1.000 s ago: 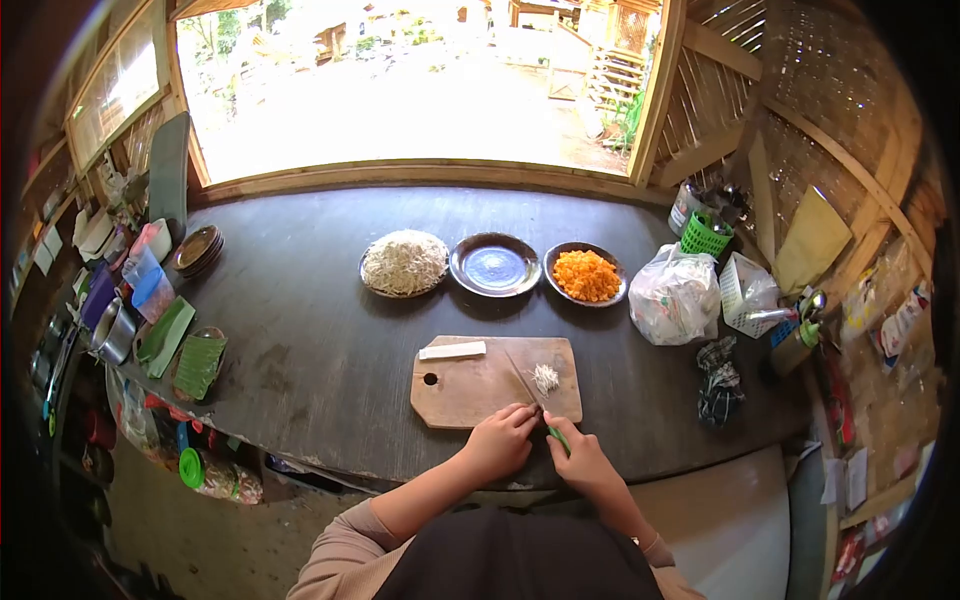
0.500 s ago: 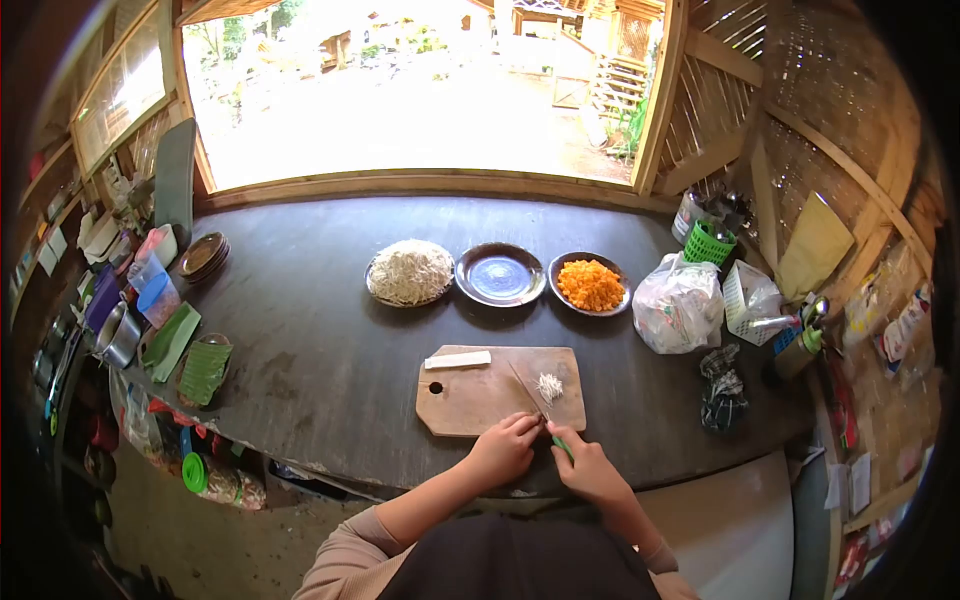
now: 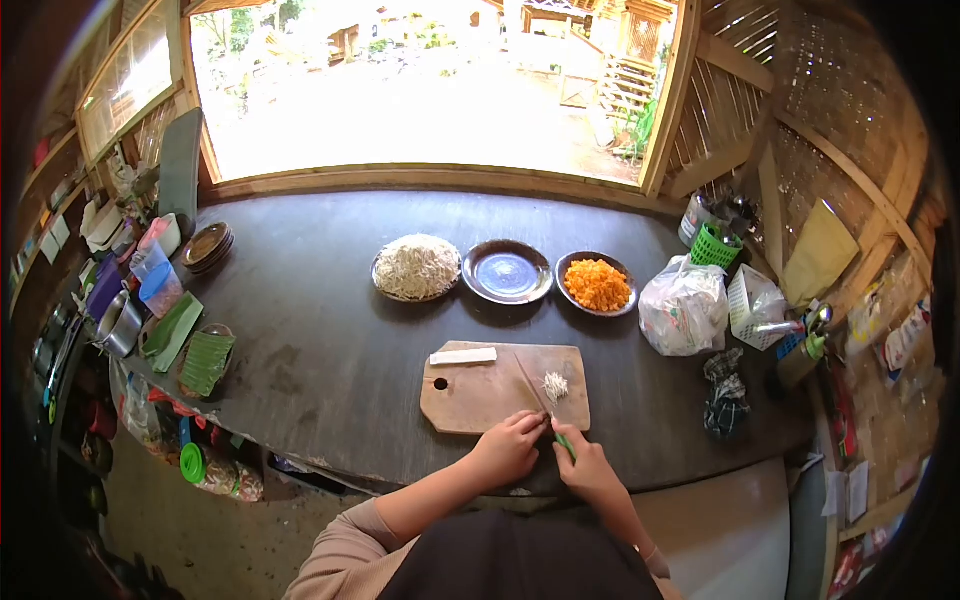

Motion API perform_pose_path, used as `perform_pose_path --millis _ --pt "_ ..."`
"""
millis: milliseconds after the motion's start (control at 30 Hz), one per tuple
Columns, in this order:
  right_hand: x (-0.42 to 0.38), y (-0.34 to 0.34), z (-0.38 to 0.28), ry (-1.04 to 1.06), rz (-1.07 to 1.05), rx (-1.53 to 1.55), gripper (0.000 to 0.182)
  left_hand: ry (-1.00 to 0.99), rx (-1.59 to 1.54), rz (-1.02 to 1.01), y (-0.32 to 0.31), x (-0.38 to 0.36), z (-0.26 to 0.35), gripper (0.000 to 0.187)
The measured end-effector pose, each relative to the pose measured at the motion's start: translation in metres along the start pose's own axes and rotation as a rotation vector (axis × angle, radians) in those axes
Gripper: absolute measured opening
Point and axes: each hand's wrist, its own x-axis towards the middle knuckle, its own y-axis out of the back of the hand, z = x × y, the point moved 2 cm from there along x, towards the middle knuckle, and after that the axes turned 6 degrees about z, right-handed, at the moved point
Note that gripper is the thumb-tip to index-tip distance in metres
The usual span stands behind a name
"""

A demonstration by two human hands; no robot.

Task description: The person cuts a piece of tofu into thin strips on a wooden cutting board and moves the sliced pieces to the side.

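Gripping knife [image 3: 530,382]: right hand [image 3: 588,470], fingers curled around its green handle [image 3: 566,447].
Left hand [image 3: 508,450]: fingers bent beside the knife; cannot tell whether they hold anything.
Cutting board [image 3: 470,406]: under the knife, white block [image 3: 463,356] far left, white shreds [image 3: 556,386] right.
Beyond: 3 plates [image 3: 507,272].

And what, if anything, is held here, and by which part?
The right hand holds the knife by its green handle. Whether the left hand holds anything cannot be told.
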Motion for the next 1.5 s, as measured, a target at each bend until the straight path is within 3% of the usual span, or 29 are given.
perform_pose_path --millis 67,267,467,533,667,733,833,867,933,967,1233,1267,1333,1500 --pt "0.001 0.000 -0.002 -0.110 -0.040 -0.005 0.035 0.010 -0.024 0.005 -0.006 -0.003 -0.002 0.048" --pt "-0.007 0.004 0.002 0.075 0.019 0.008 0.034 0.005 -0.028 0.002 -0.004 -0.001 -0.005 0.049" --pt "0.002 0.006 -0.007 -0.111 -0.073 -0.029 0.035 0.030 -0.046 0.000 -0.002 -0.002 -0.001 0.049" --pt "-0.003 0.004 0.006 0.065 0.004 -0.016 0.034 0.013 -0.035 0.008 -0.003 0.000 -0.005 0.049" --pt "-0.008 0.001 0.005 0.111 0.041 0.002 0.035 0.012 -0.057 0.001 -0.003 -0.001 -0.004 0.047" --pt "-0.004 0.002 -0.004 -0.078 -0.044 -0.003 0.035 0.024 -0.062 -0.010 -0.001 -0.003 -0.001 0.047" --pt "0.000 0.005 -0.007 -0.123 -0.086 -0.029 0.035 -0.001 -0.023 0.037 0.000 -0.001 0.001 0.046" --pt "-0.002 0.004 -0.002 -0.118 -0.084 -0.030 0.035 -0.009 -0.029 0.032 -0.004 -0.002 -0.002 0.045" --pt "-0.009 0.004 0.004 0.146 0.037 -0.004 0.035 -0.015 -0.031 0.029 -0.004 -0.002 -0.004 0.044" --pt "-0.010 0.002 0.006 0.146 0.037 -0.003 0.035 -0.023 -0.028 0.038 -0.004 -0.002 -0.004 0.044" --pt "-0.004 0.008 -0.015 -0.161 -0.110 -0.052 0.036 0.024 -0.069 0.040 -0.002 -0.002 -0.002 0.045" --pt "-0.006 0.006 -0.009 -0.155 -0.110 -0.054 0.036 0.007 -0.067 0.022 -0.004 -0.002 -0.004 0.045" --pt "-0.012 0.002 0.002 0.096 0.019 -0.006 0.036 -0.006 -0.066 0.004 -0.001 -0.001 -0.004 0.044" --pt "0.003 -0.001 -0.002 -0.048 -0.044 -0.018 0.035 0.066 -0.096 0.024 -0.002 -0.002 -0.002 0.044"
